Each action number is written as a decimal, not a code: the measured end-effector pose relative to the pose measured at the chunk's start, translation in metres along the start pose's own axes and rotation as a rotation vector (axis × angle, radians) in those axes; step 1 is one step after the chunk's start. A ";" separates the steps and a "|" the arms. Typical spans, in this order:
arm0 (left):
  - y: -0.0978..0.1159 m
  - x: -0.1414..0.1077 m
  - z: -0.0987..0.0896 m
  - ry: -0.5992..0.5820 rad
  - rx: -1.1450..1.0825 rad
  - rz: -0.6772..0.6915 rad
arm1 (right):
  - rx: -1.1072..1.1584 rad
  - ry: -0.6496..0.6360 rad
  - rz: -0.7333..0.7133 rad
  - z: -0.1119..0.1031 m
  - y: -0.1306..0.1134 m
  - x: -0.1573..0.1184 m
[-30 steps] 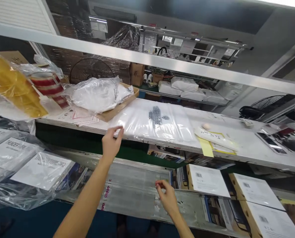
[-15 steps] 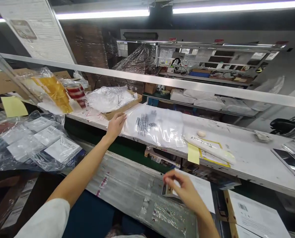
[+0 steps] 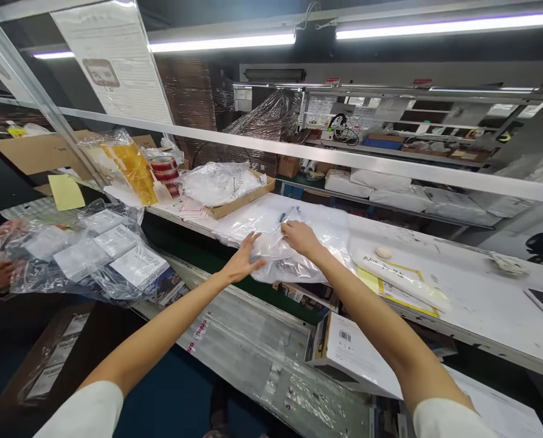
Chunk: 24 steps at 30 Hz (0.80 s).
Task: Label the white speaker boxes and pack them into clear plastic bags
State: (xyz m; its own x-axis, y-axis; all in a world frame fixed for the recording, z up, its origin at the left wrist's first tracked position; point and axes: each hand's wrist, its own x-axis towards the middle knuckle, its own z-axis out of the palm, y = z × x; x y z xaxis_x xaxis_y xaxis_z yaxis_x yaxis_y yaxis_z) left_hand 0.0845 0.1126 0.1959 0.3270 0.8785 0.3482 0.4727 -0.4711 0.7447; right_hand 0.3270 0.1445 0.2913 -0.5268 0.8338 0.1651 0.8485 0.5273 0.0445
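right fingers [image 3: 288, 231] pinching | clear bag [image 3: 273, 244]: glossy, crinkled, sheer, dark print

A yellow tape roll [image 3: 133, 171] leans beside a red one [image 3: 165, 171].

The bag [image 3: 275, 244] pinched in the right hand [image 3: 300, 236] looks like thin clear plastic, glossy and crinkled, above a smooth, pale worktop [image 3: 476, 304]. Left of that grip, the shallow tray [image 3: 244, 202] is matt brown cardboard; below it, the long grey surface [image 3: 248, 340] looks like dull, scuffed metal, patched with shiny clear film [image 3: 317, 401].
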 end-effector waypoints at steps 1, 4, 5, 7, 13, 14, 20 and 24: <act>0.002 0.003 -0.003 0.033 -0.087 -0.143 | -0.003 0.030 0.017 -0.002 -0.001 -0.002; 0.015 0.019 -0.015 0.060 -0.269 -0.404 | 0.023 0.172 0.042 -0.018 -0.003 -0.008; 0.021 0.024 -0.021 0.045 -0.334 -0.407 | 0.051 0.228 0.039 -0.025 -0.004 -0.011; 0.035 0.032 -0.034 0.043 -0.495 -0.321 | 0.125 0.313 0.032 -0.042 -0.006 -0.020; 0.085 0.030 -0.091 0.253 -0.502 -0.052 | 0.136 0.396 0.031 -0.113 -0.036 -0.078; 0.093 0.028 -0.102 0.283 -0.455 -0.039 | 0.143 0.404 0.050 -0.125 -0.046 -0.088; 0.112 0.011 -0.148 -0.087 -0.626 -0.057 | 0.465 0.227 0.220 -0.163 -0.106 -0.121; 0.076 -0.015 -0.141 -0.454 -0.831 -0.229 | 0.590 0.379 0.374 -0.149 -0.118 -0.142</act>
State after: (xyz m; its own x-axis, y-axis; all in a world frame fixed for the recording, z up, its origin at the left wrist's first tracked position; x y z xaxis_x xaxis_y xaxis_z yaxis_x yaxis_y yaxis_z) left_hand -0.0001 0.0751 0.3280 0.6658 0.7459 0.0217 -0.1067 0.0665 0.9921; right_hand 0.3097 -0.0605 0.4091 -0.0688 0.9160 0.3951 0.7436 0.3111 -0.5919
